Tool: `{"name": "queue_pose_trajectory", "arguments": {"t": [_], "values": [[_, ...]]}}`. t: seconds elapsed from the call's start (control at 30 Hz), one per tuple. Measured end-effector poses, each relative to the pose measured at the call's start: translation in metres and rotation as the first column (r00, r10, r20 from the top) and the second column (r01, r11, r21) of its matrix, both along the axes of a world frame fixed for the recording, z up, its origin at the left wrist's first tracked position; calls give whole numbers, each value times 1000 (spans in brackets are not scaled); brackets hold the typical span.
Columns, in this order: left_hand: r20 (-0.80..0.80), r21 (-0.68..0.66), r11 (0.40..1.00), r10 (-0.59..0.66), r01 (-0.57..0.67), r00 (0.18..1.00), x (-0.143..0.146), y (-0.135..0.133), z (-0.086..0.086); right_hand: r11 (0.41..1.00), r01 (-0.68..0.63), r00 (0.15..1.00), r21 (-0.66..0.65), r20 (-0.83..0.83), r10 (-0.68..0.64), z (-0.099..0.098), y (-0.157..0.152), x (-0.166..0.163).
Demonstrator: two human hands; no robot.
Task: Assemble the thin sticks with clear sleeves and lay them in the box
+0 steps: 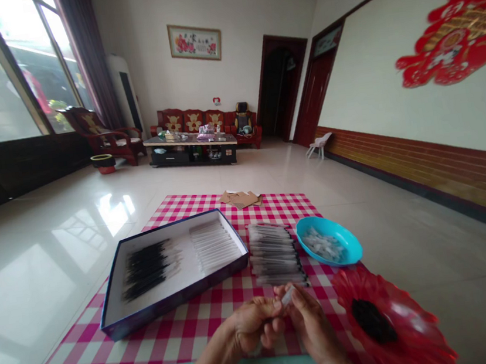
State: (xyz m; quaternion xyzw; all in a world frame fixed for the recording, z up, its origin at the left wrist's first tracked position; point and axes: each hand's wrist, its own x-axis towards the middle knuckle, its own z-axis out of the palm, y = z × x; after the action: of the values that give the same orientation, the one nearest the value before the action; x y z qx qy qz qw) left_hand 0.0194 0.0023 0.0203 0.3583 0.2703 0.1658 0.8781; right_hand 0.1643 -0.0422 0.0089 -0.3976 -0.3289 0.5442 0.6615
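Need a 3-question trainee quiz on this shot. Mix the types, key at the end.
1. What lies in the oval turquoise plastic bowl?
A) black sticks
B) small translucent pieces
C) brown cardboard scraps

2. Fill in: in the shallow, white-lined, dark-blue-edged box, the long thin black sticks lie on the picture's ____ side.

3. True or false: the bare left hand and bare right hand are far apart.

Key:
1. B
2. left
3. False; they meet over the pink-and-white checked tablecloth, a small, pale, slender piece at their fingertips.
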Motion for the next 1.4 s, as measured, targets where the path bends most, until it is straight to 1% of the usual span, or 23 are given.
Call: {"name": "queue_pose_trajectory", "arguments": {"t": [0.07,0.1,0.17,0.2,0.27,0.33,0.4,0.47,0.5,0.53,0.57,0.6,0.67,0.7,0.73,0.77,0.8,0.93,1.03,1.13,1.23,1.33,1.4], "values": [[35,-41,999,-33,34,999,-1,0,0,997,-71,994,27,-79,72,2,-1,-1],[36,5,1000,-11,11,999,0,-1,-1,996,-88,989,27,-115,91,2,-1,-2],[28,203,973,111,-114,993,5,-3,-4,997,-79,983,-12,-168,76,2,-1,-2],[30,323,926,196,-195,980,8,-5,-5,997,-66,981,-41,-187,57,1,0,-2],[9,562,766,373,-313,928,13,-8,-8,996,-43,980,-77,-199,27,0,1,-3],[-59,754,579,528,-309,847,16,-13,-9,996,-38,985,-78,-172,24,-2,2,-4],[-103,872,430,630,-235,769,17,-18,-7,997,-28,992,-74,-121,19,-4,2,-6],[-104,914,359,658,-189,745,17,-22,-4,998,1,998,-69,-68,-6,-5,2,-8],[-92,915,353,656,-197,749,17,-22,-1,998,23,999,-65,-48,-26,-5,2,-8],[-84,898,379,643,-222,761,16,-22,1,997,44,998,-65,-35,-46,-5,1,-8],[-92,854,454,610,-252,787,15,-21,4,996,65,997,-65,-35,-68,-3,1,-7],[-115,770,577,545,-272,831,13,-19,6,994,86,995,-66,-53,-90,-1,1,-6],[-146,454,865,310,-214,939,7,-13,10,992,111,983,-59,-140,-118,7,0,0],[-122,265,955,173,-136,977,3,-10,11,993,112,974,-47,-192,-119,12,1,4],[-74,111,992,67,-59,995,0,-7,12,994,107,965,-30,-237,-111,17,1,8],[-23,14,1000,14,-14,1000,-3,-5,12,995,98,959,-14,-268,-98,20,2,11],[19,-30,1000,7,-6,1000,-5,-4,10,996,87,956,-4,-280,-85,23,2,14],[118,12,992,125,-128,985,-4,-3,0,994,103,973,-23,-203,-105,23,3,14],[158,33,984,167,-174,973,0,-2,-8,985,164,987,-60,9,-163,23,1,9],[171,53,981,175,-186,970,0,-1,-10,975,211,938,-66,295,-183,35,-2,9],[179,71,979,176,-192,968,-1,1,-9,980,201,786,0,597,-161,57,-8,22],[187,90,977,176,-196,966,-1,1,-9,974,209,535,84,824,-186,72,-17,52],[185,101,975,175,-196,967,0,1,-11,951,266,376,161,890,-256,74,-19,78]]}}
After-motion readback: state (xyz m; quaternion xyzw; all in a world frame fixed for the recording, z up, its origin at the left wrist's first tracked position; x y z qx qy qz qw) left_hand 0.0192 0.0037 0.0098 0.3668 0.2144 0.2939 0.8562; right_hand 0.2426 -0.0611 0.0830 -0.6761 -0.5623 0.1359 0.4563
